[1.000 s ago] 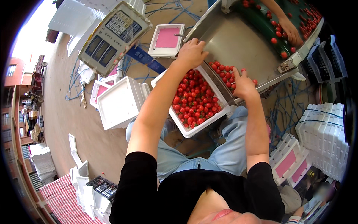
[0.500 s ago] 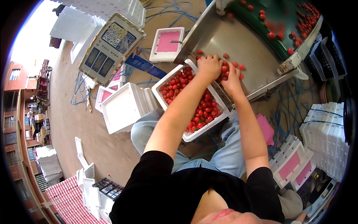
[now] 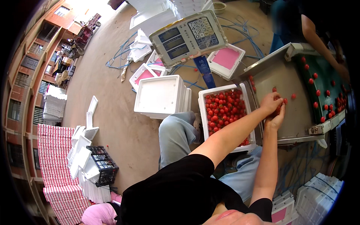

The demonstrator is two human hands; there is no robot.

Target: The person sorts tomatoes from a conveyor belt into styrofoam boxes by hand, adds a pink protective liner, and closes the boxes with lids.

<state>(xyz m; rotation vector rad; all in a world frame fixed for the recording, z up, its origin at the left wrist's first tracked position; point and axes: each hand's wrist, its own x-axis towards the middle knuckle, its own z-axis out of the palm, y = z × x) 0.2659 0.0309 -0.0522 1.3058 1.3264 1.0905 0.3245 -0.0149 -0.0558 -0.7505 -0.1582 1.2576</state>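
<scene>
Over the silvery metal tray (image 3: pixel 268 71), a hand could pass through the far part, between its raised far wall and the left hand (image 3: pixel 270 103), and through the bare strip between the right hand (image 3: pixel 276 119) and the dark green belt (image 3: pixel 324 93). Loose red cherry tomatoes (image 3: pixel 293 96) dot that route. Above the tomato-filled white foam box (image 3: pixel 203 116), the left and far portions lie open from above; the left forearm (image 3: pixel 232 138) bars the near right portion. A blue flat post (image 3: pixel 205 73) blocks the far left side, and a denim-clad left knee (image 3: pixel 174 129) the near left.
</scene>
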